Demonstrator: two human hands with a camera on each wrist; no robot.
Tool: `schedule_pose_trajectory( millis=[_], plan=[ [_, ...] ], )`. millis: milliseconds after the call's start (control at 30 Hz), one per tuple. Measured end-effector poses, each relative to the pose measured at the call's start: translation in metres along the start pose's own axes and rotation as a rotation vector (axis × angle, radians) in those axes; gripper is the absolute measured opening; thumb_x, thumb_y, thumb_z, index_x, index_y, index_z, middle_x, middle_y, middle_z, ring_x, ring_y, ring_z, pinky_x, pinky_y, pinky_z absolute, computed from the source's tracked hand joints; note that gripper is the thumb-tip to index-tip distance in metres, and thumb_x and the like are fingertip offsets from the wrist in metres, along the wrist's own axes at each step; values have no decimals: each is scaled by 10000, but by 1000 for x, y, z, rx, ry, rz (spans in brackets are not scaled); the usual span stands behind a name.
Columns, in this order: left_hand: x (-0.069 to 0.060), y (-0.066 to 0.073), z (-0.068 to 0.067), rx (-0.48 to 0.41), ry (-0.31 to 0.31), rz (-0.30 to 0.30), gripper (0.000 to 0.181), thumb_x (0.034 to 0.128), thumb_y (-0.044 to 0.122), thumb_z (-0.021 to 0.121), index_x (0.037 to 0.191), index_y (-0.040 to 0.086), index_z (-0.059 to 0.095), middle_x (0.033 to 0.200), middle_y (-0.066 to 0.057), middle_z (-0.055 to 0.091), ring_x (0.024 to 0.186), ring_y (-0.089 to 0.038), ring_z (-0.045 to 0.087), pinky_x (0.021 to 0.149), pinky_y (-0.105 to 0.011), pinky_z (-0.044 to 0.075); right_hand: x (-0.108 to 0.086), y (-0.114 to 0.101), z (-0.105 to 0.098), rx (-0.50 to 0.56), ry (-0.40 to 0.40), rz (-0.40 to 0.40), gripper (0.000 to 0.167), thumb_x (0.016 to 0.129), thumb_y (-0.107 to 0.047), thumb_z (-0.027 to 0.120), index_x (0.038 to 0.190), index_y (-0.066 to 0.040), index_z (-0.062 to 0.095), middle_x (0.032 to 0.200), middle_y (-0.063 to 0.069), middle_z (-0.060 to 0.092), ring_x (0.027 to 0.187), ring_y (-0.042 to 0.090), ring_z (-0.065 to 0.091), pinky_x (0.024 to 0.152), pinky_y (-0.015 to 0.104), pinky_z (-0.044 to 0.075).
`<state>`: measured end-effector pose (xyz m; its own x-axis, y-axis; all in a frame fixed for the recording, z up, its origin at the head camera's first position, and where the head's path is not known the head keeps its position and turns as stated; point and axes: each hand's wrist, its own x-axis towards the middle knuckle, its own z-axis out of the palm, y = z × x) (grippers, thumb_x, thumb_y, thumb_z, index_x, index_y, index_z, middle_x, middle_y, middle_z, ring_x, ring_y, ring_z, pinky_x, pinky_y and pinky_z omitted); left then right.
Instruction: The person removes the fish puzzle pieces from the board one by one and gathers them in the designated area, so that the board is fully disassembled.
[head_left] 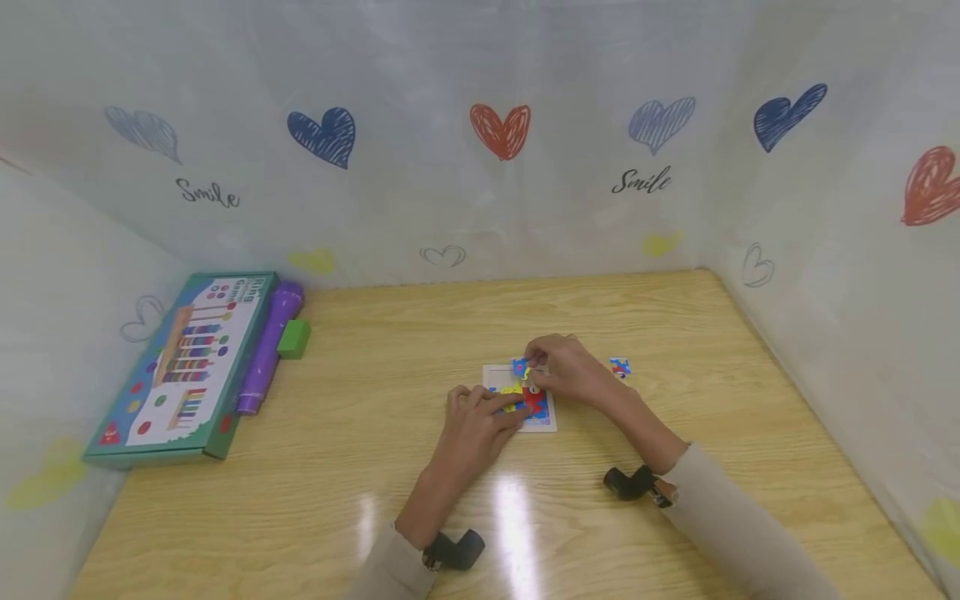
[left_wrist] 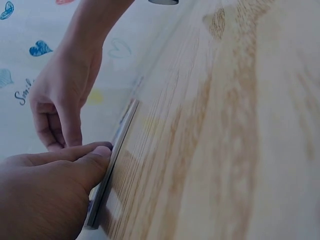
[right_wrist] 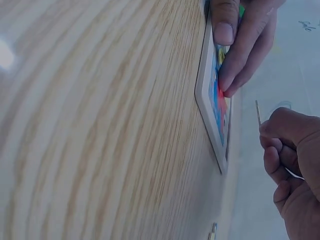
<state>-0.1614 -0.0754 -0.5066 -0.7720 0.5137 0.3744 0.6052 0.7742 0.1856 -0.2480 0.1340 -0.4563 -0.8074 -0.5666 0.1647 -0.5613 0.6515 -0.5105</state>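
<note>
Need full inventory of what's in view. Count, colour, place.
tray: 1, pale, near mid-table
fitted pieces: count partly hidden, blue/red/yellow, in tray
held piece: 1, mostly blue, above tray
loose piece: 1, blue and red, right of tray
box: 1, green and multicoloured, table's left side
tube: 1, purple, along box's right side
block: 1, green, right of tube
table: 1, light wood, beneath these
walls: 3 visible, white with hearts, around table
wrist cameras: 2, black, one per wrist
sleeves: 2, beige, forearms
left hand: 1, bare, on tray
right hand: 1, bare, pinching held piece
</note>
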Motion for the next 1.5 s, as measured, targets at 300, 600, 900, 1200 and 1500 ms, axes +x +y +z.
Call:
schedule_pose_trajectory(
  millis=[300, 600, 900, 1200, 1500],
  plan=[
    [-1, -4, -3, -4, 15, -16, 223, 983, 347, 646, 1180, 358, 751, 1286, 122, 658, 1040, -175, 554, 935, -496, 346, -11, 7, -8, -7, 42, -2, 182, 812, -27, 721, 991, -50, 695, 909, -25, 687, 868, 168, 626, 915, 497, 436],
    [-3, -8, -3, -72, 36, -27, 232, 988, 322, 643, 1192, 326, 752, 1277, 80, 669, 1021, -193, 551, 923, -515, 332, -21, 16, -15, -7, 50, -1, 173, 821, -19, 733, 986, -36, 686, 904, -8, 681, 861, 182, 617, 890, 482, 417],
    [-5, -10, -4, -57, 13, -37, 231, 983, 341, 646, 1187, 334, 754, 1286, 114, 657, 1020, -197, 536, 928, -508, 318, -25, 24, -16, -20, 60, -1, 149, 836, -3, 704, 982, -29, 684, 904, 9, 685, 860, 196, 637, 860, 471, 427],
    [-5, -10, -4, -74, 3, -39, 240, 984, 337, 640, 1197, 326, 752, 1296, 111, 651, 1025, -196, 528, 929, -505, 309, -29, 33, -15, -25, 74, 23, 151, 826, 13, 718, 966, -31, 686, 893, 8, 688, 850, 207, 671, 910, 544, 406],
    [-3, -9, -2, -77, -1, -32, 245, 1001, 354, 611, 1207, 340, 744, 1306, 116, 643, 1030, -189, 520, 927, -499, 314, -31, 38, -17, -33, 79, 13, 142, 828, 34, 721, 958, -11, 683, 863, 19, 682, 829, 198, 659, 843, 471, 421]
  ],
)
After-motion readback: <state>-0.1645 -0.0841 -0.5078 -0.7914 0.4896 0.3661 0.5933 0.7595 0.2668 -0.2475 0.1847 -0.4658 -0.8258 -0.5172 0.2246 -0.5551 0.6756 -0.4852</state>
